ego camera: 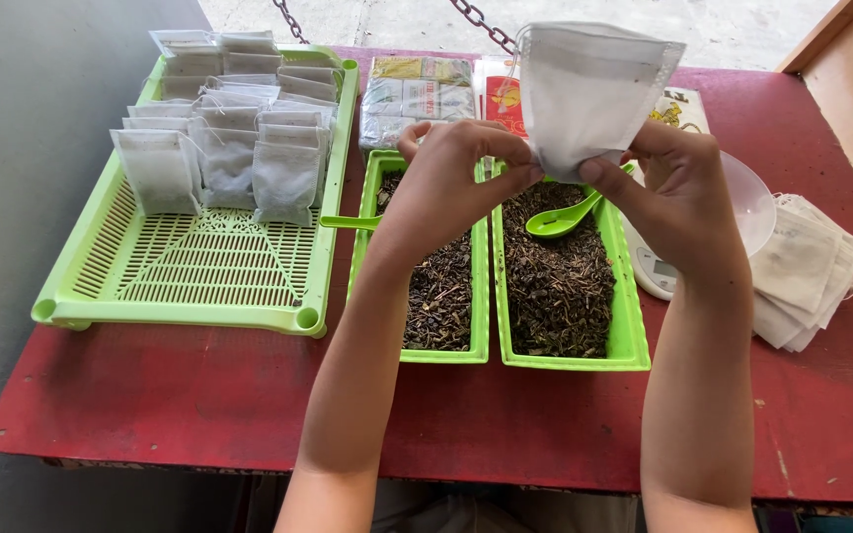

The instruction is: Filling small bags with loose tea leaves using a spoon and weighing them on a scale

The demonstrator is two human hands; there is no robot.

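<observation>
White, soft woven fabric formed the empty bag (pixel 589 94), pinched at its lower edge by the left hand (pixel 446 183) and right hand (pixel 678 192) above two green plastic trays (pixel 624 341) of dark loose leaves. One green spoon (pixel 565 217) lay in the right tray.

Open red surface (pixel 180 395) along the near edge, bare from left corner to right, crossed only by both forearms. Blocked at left by the slotted green tray (pixel 199 266), its far half crowded with filled white bags (pixel 224 148), its near half open. Blocked at centre by two narrow green bins (pixel 624 336) of dark loose leaves, side by side, touching; green spoon (pixel 560 217) lying in the right one. Tight at right: scale (pixel 654 271) just beside the bins, stack of empty bags (pixel 812 271) beyond. Packets (pixel 417 94) along the far edge.
</observation>
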